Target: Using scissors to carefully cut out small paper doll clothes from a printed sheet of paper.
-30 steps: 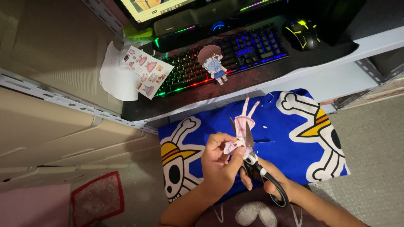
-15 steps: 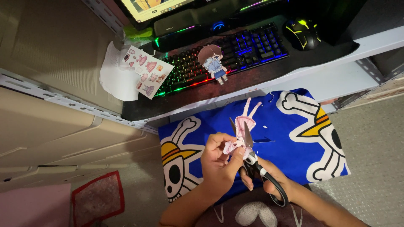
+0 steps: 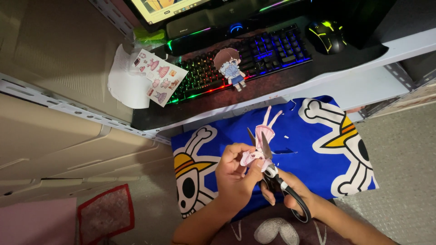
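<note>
Left hand [image 3: 234,170] pinches the pink paper doll cutout [image 3: 260,147]; right hand [image 3: 290,193] grips black-handled scissors [image 3: 272,170], blades still parted, nothing shifted lower center.

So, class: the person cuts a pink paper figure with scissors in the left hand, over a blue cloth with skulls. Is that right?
Not quite. The head view shows the scissors in the right hand; the left hand holds the pink paper figure. The blue cloth with skulls is right.

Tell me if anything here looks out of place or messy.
A paper doll cutout lies on the lit keyboard, covering keys, and a sticker sheet overlaps its left end. Small paper scraps dot the blue cloth.
</note>
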